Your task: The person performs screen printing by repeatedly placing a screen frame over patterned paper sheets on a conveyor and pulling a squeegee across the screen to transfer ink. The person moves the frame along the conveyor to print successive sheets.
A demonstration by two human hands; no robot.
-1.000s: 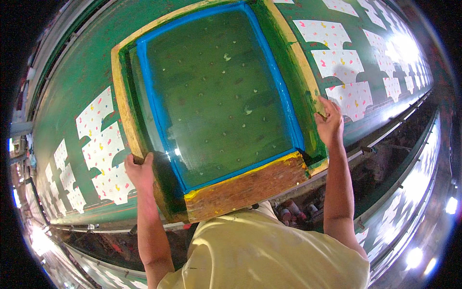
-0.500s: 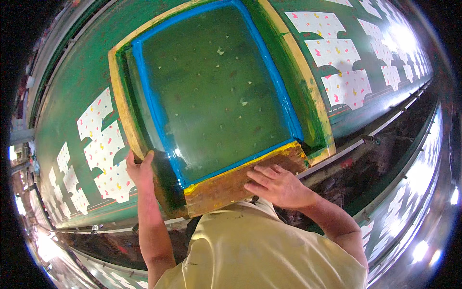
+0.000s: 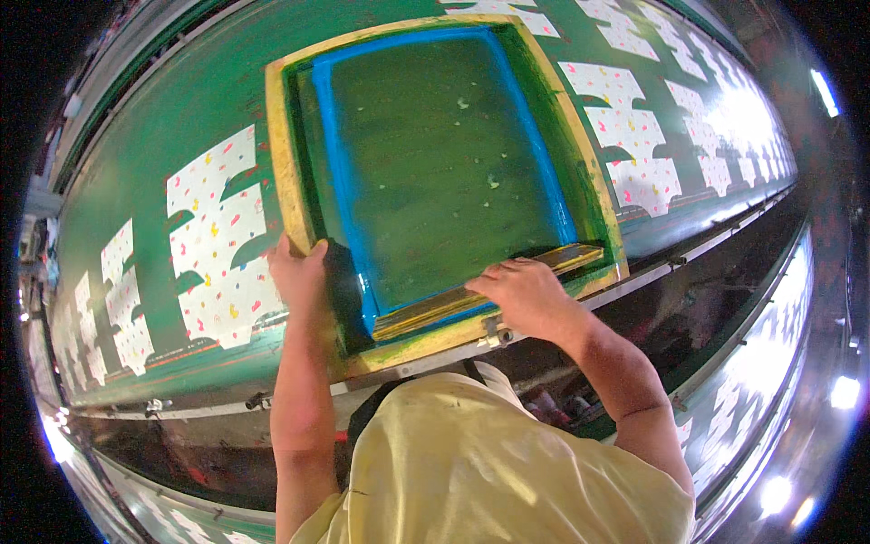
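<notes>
A screen-printing frame with yellowish wooden sides [image 3: 279, 154] lies on the green table in front of me. Its green mesh [image 3: 426, 172] is bordered by a blue band. My left hand [image 3: 299, 276] grips the frame's near left side, thumb on top and fingers around the outer edge. Inside the frame, along its near end, a long wooden squeegee [image 3: 426, 313] leans over the mesh. My right hand [image 3: 530, 295] is closed over the squeegee's top edge, right of its middle. The squeegee's lower edge is hidden from me.
White fabric pieces with small coloured prints [image 3: 222, 236] lie in rows left of the frame, and more fabric pieces [image 3: 630, 136] lie to its right. A metal rail [image 3: 390, 374] with small clamps runs along the table's near edge. Beyond a dark gap is another table [image 3: 770, 344].
The frame has lowered away from me and shifted right against the table. The squeegee has tilted, so its broad brown face has turned to a narrow edge. Both hands keep their holds.
</notes>
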